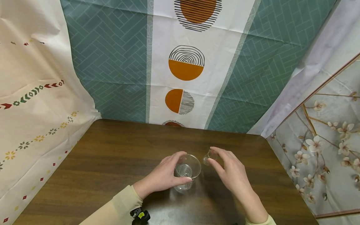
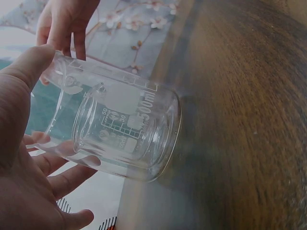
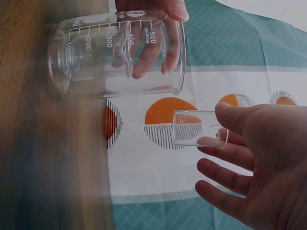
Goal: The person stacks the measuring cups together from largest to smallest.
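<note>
My left hand [image 1: 163,176] grips a clear 500 ml glass beaker [image 2: 165,112] near its rim, thumb and fingers on opposite sides. The beaker stands upright at the tabletop. Nested inside it is a smaller glass beaker [image 2: 108,127] with white markings, low down near the base. To the right, my right hand [image 1: 232,173] pinches a tiny clear beaker [image 3: 189,128] by its rim between thumb and fingertips. This tiny beaker is raised above the table, beside the large beaker and apart from it. The other right fingers [image 3: 223,177] are spread.
Both beakers are over a dark brown wooden table [image 1: 112,150]. A teal and white patterned cloth [image 1: 112,62] hangs along its far edge. A cream cloth [image 1: 33,131] borders the left side, and a floral cloth [image 1: 317,165] the right. A black wrist strap [image 1: 139,215] shows at my left sleeve.
</note>
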Available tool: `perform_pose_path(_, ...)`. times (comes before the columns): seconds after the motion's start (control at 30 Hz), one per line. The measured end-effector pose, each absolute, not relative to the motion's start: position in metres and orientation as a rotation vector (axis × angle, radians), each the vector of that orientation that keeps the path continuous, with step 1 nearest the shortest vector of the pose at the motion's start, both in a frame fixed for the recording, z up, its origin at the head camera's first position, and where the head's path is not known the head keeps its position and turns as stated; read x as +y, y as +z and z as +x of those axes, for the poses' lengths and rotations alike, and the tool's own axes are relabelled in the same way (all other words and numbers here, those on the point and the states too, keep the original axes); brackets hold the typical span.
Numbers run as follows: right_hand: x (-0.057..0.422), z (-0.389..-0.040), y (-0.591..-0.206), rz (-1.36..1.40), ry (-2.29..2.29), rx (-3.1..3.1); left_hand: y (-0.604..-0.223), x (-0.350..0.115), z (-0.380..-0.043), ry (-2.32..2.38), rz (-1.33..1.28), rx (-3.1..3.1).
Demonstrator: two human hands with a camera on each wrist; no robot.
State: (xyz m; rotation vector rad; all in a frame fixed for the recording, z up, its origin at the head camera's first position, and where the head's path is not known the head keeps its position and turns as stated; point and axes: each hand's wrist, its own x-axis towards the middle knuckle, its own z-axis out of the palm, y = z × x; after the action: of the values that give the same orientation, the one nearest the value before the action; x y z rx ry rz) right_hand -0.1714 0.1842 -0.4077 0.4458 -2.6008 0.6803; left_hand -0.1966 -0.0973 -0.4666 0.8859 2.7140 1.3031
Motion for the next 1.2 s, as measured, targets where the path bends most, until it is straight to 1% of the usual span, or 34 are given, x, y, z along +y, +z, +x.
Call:
perform_pose_path(0.77, 0.169, -0.166, -0.394, 0.524, 0.771, -2.507, -0.469, -0.097, -0.197, 1.304, 0.877, 2.728)
perform_pose_path(1.2, 0.156, -0.165, -0.392, 0.558, 0.779, -2.515, -0.468, -0.097, -0.198, 1.31, 0.882, 2.711)
